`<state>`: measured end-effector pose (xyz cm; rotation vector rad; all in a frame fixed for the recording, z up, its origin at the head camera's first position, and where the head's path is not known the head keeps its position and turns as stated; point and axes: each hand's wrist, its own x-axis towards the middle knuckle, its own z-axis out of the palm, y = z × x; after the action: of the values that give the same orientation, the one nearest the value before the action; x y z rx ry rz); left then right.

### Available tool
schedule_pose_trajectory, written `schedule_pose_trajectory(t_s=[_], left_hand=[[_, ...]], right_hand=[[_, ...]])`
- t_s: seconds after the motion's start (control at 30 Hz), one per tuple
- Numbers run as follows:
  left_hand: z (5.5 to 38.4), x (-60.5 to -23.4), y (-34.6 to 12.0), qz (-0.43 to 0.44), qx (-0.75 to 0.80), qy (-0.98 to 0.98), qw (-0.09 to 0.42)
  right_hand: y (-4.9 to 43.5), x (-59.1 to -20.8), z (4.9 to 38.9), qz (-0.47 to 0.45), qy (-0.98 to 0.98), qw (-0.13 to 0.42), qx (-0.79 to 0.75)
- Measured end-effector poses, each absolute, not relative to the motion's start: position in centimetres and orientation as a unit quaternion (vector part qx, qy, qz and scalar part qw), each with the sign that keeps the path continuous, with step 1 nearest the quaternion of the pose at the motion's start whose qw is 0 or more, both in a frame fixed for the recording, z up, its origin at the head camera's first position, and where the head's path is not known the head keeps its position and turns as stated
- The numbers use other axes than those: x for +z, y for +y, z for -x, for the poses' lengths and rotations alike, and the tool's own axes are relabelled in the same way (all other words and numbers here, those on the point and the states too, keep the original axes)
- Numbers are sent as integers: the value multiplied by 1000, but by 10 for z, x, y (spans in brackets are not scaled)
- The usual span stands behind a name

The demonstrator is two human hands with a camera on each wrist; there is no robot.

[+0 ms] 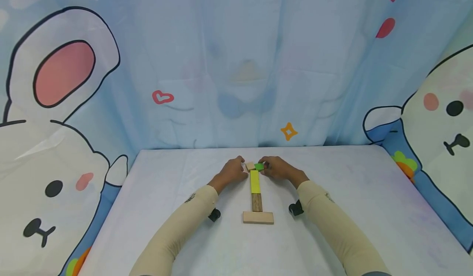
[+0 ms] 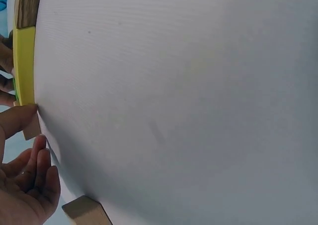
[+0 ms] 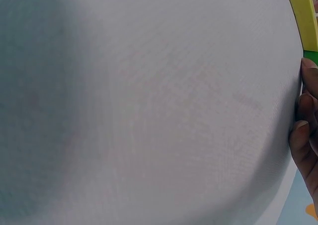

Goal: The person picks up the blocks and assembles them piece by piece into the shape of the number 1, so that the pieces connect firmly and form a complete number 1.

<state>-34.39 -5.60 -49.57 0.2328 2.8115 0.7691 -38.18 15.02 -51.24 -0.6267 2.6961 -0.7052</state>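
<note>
In the head view several blocks lie in a line on the white-covered table. At its far end my left hand (image 1: 233,170) holds a light wooden block (image 1: 250,166), thumb at its near side. My right hand (image 1: 278,168) grips a green block (image 1: 259,166) beside it, thumb and fingers around its right end. Both meet the far end of a long yellow block (image 1: 255,182). A darker brown wooden block (image 1: 256,202) continues the line toward me, ending at a pale wooden plank (image 1: 258,217) laid crosswise. In the right wrist view, fingers (image 3: 309,76) cover most of the green block.
Another wooden block (image 2: 87,212) shows at the bottom of the left wrist view, beyond the left fingertips. Dark wrist cameras hang below both cuffs. A blue curtain (image 1: 236,62) with cartoon animals rises behind the table's far edge.
</note>
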Motion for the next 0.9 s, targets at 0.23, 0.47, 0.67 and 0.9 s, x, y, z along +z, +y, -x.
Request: schedule_pose_trajectory(t_s=[0.23,0.47,0.67,0.9], left_hand=[[340,-497,-68,-84,258,957,98],[337,-496,-80,-96,259,957,84],[332,-492,-86,-103,270,954,84],[324,-493,-91,-114,266,954,77]], right_hand=[[149,-515,383,213,936,145,-241],[148,-516,385,224,934,142,-239],[149,-517,385,217,935,144,-239],[149,-515,384,215,936,145,-238]])
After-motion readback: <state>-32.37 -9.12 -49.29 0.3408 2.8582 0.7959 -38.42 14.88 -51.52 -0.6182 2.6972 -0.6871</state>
